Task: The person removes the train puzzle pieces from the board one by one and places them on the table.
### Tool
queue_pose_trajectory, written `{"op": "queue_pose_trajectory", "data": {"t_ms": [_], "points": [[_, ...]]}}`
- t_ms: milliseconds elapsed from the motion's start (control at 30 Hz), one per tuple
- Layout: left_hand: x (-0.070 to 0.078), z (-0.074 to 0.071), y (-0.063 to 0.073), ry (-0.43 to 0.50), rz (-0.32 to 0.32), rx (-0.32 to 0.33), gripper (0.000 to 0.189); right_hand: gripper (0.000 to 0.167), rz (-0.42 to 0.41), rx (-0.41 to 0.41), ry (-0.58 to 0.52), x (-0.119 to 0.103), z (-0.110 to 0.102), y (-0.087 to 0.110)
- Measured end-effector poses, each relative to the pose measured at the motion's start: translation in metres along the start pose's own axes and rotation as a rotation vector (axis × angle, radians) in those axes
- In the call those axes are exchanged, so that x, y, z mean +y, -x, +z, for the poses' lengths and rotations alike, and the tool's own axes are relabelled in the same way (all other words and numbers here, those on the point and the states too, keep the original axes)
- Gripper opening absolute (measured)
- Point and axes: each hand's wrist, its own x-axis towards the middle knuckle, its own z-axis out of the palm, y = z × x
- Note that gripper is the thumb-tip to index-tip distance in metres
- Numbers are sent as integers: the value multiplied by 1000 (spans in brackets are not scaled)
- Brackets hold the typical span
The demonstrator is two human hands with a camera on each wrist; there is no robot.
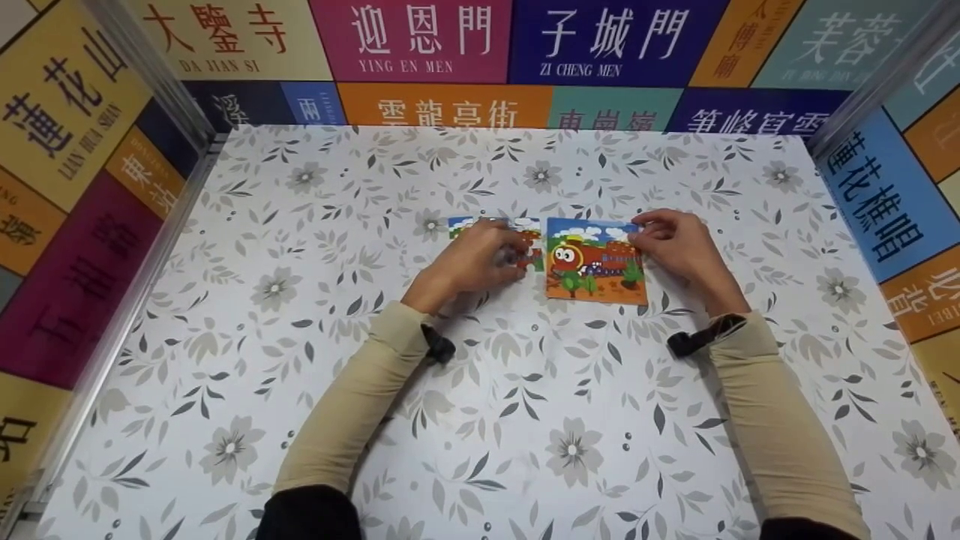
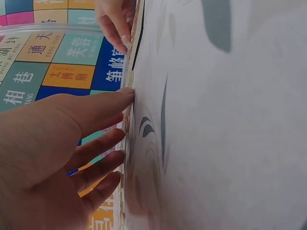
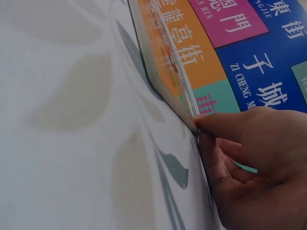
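Observation:
A square picture board [image 1: 596, 279] with a cartoon red train, clouds and green plants lies on the table near its middle. My right hand [image 1: 684, 244] pinches its right edge near the upper corner between thumb and forefinger. In the right wrist view, the board's [image 3: 165, 76] pale, thick edge meets those fingertips. To the left, a second colourful picture [image 1: 534, 232] with blue sky and red parts is mostly hidden beneath my left hand [image 1: 484, 255]. The left fingers are spread and loosely extended, with fingertips [image 2: 127, 93] right at the low picture's surface in the left wrist view.
A white tablecloth [image 1: 480, 420] with grey flowers and leaves covers the table. Colourful panels [image 1: 420, 41] with Chinese lettering stand behind it and along both sides. A metal rail [image 1: 135, 315] runs along the left edge. Both wrists carry black straps with small devices.

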Motion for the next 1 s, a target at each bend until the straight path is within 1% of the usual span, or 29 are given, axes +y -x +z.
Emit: {"op": "queue_pose_trajectory", "data": {"t_ms": [133,233,300,467,567,767,867,1000], "points": [[5,0,-3,5,25,19,34,44,3,-7,9,0,1,-1],[12,2,-8,9,51,24,35,44,9,-11,15,0,0,-1],[18,5,-13,14,59,15,35,44,18,-16,15,-1,0,-1],[33,18,-26,40,34,-45,39,43,17,-17,13,-2,0,-1],[39,26,-34,52,29,-67,39,43,13,-16,19,-2,0,-1],[47,35,-46,73,52,-56,34,44,36,-25,23,-2,-1,-1],[50,38,-49,100,41,-54,34,44,45,-29,20,-2,0,-1],[52,41,-52,125,8,-51,38,44,49,-37,19,-2,0,-1]]}}
